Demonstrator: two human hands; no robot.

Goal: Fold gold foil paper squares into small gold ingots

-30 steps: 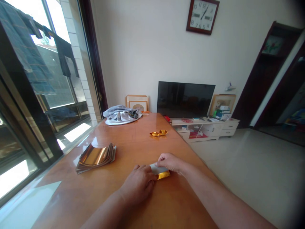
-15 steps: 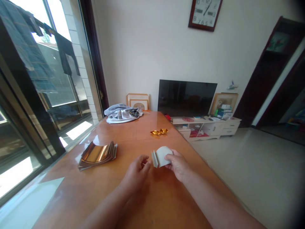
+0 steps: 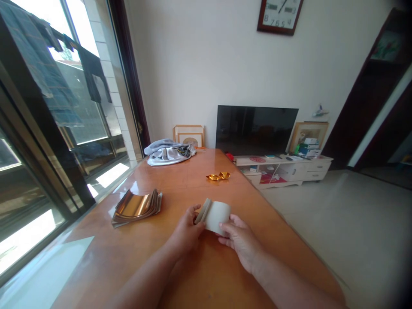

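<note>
A pale sheet of paper, curved and with a folded strip along its left end, is held above the wooden table. My left hand pinches the folded strip between thumb and fingers. On the other end, my right hand grips the curved lower right edge with its thumb on top. Beyond my hands lie two folded gold foil pieces, side by side. To the left of my left hand sits a stack of curved sheets of gold foil paper. The underside of the held paper is hidden.
The glossy wooden table runs away from me toward the wall. A bundle of grey cloth lies at its far end. A pale flat sheet covers the near left corner. A television stands on a low white cabinet beyond the right edge.
My left hand has come to the folded strip and taken hold of it. The paper has tilted, and my right hand has shifted lower on it. The view has turned slightly.
</note>
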